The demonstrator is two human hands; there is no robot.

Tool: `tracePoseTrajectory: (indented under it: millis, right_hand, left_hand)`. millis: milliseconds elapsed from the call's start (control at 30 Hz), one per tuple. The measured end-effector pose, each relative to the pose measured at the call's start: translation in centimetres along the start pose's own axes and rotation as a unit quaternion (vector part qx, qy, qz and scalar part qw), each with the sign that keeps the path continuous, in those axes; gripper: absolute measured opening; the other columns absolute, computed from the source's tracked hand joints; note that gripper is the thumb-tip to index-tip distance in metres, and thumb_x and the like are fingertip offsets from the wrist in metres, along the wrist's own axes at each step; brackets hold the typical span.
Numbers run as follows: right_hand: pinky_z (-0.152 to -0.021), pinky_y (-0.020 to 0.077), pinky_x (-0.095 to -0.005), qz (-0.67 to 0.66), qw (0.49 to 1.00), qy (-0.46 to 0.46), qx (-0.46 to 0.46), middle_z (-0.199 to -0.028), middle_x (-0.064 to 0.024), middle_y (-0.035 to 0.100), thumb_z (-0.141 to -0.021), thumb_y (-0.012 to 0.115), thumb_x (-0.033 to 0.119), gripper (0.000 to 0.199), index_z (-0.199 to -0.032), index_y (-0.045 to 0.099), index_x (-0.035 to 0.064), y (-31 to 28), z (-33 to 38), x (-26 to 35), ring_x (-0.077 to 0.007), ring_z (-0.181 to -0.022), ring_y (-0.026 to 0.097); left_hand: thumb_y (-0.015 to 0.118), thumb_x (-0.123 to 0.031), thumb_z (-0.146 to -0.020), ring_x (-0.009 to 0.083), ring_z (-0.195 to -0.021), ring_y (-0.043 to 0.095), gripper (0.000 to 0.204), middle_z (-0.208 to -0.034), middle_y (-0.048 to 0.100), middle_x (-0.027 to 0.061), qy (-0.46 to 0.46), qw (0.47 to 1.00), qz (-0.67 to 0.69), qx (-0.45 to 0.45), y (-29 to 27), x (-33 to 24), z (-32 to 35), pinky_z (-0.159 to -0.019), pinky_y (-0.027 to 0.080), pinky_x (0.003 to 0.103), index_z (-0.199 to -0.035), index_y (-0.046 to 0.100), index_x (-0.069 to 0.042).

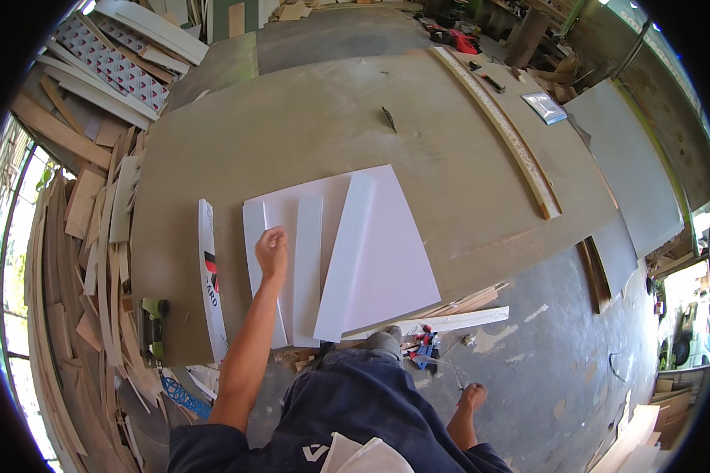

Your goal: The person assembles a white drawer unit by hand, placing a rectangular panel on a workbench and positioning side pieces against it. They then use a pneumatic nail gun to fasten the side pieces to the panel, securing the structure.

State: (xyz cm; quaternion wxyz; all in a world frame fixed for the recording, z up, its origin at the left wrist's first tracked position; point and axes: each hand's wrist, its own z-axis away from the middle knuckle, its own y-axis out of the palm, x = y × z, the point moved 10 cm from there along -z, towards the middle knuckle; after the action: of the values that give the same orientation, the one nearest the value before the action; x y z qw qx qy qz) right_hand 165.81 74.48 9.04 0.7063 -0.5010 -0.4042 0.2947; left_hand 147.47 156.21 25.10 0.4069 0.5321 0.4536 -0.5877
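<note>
My left hand point(272, 251) is raised over the leftmost white strip point(254, 217), its fingers curled closed; whether anything is pinched in them is hidden. Beside that strip lie a middle white strip point(308, 252) and a slanted white strip point(345, 256). All three rest on a white sheet point(390, 252) at the near edge of the large brown worktable point(308, 118). My right hand point(471, 398) hangs low at my right side, away from the table, over the floor. Its fingers look curled in, and I cannot make out anything in them.
Left of the sheet stands a narrow white printed strip point(207, 276). A green-black power tool point(153, 323) sits at the left corner. A long wooden strip point(501, 126) and a silver packet point(544, 108) lie at the right. Stacked boards point(79, 205) crowd the left; offcuts point(457, 319) lie below the table.
</note>
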Motion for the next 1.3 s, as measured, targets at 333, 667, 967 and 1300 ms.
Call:
tracePoseTrajectory:
  millis: [333,667,967,1300]
  right_hand:
    - [-0.111,0.0423,-0.0422,-0.139,0.943,-0.289,-0.086,-0.138,-0.0147,0.065,-0.087,0.059,0.003,0.039,-0.124,0.071,0.0026,-3.4,-2.1,20.1,-0.0356,-0.128,0.057]
    - [-0.099,0.0483,-0.0453,-0.184,0.95,-0.233,-0.093,-0.118,-0.0163,0.07,-0.086,0.06,0.001,0.029,-0.112,0.073,-0.0024,-1.4,1.1,24.0,-0.0357,-0.113,0.062]
    - [-0.087,0.0533,-0.0362,-0.519,0.779,-0.326,0.129,-0.109,-0.0117,0.069,-0.1,0.061,0.016,0.026,-0.116,0.068,-0.0031,-3.5,12.1,38.7,-0.0197,-0.099,0.065]
    - [-0.095,0.054,-0.0367,-0.474,0.512,-0.588,0.41,-0.131,-0.0161,0.065,-0.103,0.065,0.019,0.043,-0.141,0.055,0.0001,-19.2,44.2,64.5,-0.024,-0.109,0.068]
  left_hand:
    - [0.081,-0.031,-0.079,0.0439,-0.131,0.046,0.074,-0.14,0.049,0.0273,0.017,0.823,-0.512,-0.246,-23.7,-0.7,5.8,-0.107,0.039,0.056,-0.141,0.051,-0.001]
    - [0.074,-0.037,-0.09,0.048,-0.103,0.062,0.038,-0.098,0.069,0.0265,-0.114,0.861,-0.468,-0.165,-28.1,4.2,10.2,-0.091,0.046,0.056,-0.095,0.069,0.001]
    - [0.071,-0.035,-0.098,0.014,-0.066,0.043,0.041,-0.067,0.051,0.0055,0.001,0.96,-0.256,-0.11,-27.7,-1.8,13.6,-0.06,0.037,0.035,-0.086,0.061,0.003]
    - [0.069,-0.025,-0.099,0.014,-0.09,0.061,0.032,-0.1,0.072,0.0081,0.043,0.992,-0.118,-0.022,-22.0,-9.6,21.8,-0.082,0.049,0.032,-0.117,0.067,0.002]
